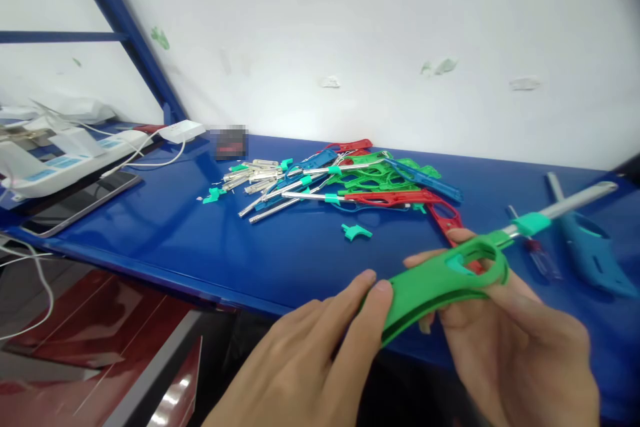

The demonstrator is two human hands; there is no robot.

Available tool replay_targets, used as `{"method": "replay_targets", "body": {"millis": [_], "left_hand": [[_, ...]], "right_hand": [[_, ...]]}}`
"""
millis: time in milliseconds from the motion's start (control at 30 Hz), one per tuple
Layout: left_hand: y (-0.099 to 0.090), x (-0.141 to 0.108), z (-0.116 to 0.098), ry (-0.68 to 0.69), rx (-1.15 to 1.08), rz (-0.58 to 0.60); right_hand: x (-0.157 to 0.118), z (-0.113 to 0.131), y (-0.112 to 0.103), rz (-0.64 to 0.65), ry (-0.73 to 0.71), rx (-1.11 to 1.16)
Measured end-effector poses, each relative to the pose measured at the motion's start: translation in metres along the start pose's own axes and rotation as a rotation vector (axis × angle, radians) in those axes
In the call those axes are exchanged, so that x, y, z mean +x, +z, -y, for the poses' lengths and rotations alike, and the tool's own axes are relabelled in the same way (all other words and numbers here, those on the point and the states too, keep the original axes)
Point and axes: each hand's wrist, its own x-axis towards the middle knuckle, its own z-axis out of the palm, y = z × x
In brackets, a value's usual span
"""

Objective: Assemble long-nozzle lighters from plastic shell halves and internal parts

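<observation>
- Lighter (425,290) with a green body is held between both hands at the lower right of the frame, above the front of the blue tabletop (200,240); its metal tube (583,200) points to the right edge.
- Left hand (310,353), lower centre, reaches up from the bottom edge, thumb and fingers closed on the rear end.
- Right hand (520,333), lower right, is partly curled, cradling the trigger end, thumb nearer the camera, fingers behind.
- A dark seam runs along the lower edge, so this two-ended grip likely keeps the body steady and its halves together.
- Lighters heaped (385,180) at centre and a screwdriver (544,260) at right seem placed for easy reach.
</observation>
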Motion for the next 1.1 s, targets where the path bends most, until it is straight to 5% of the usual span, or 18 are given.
{"method": "replay_targets", "body": {"millis": [300, 600, 867, 1100], "left_hand": [[0.013, -0.008, 0.006, -0.033, -0.063, -0.077], [0.016, -0.010, 0.008, -0.290, -0.592, -0.072], [0.014, 0.007, 0.022, -0.204, -1.156, 0.214], [0.020, 0.003, 0.014, -0.182, -1.301, 0.040]], "right_hand": [[0.007, -0.004, -0.002, 0.090, -0.034, -0.054], [0.006, 0.001, -0.002, 0.126, 0.012, -0.080], [0.005, -0.002, -0.004, 0.100, 0.056, -0.090], [0.003, -0.002, -0.003, 0.085, 0.097, -0.047]]}}
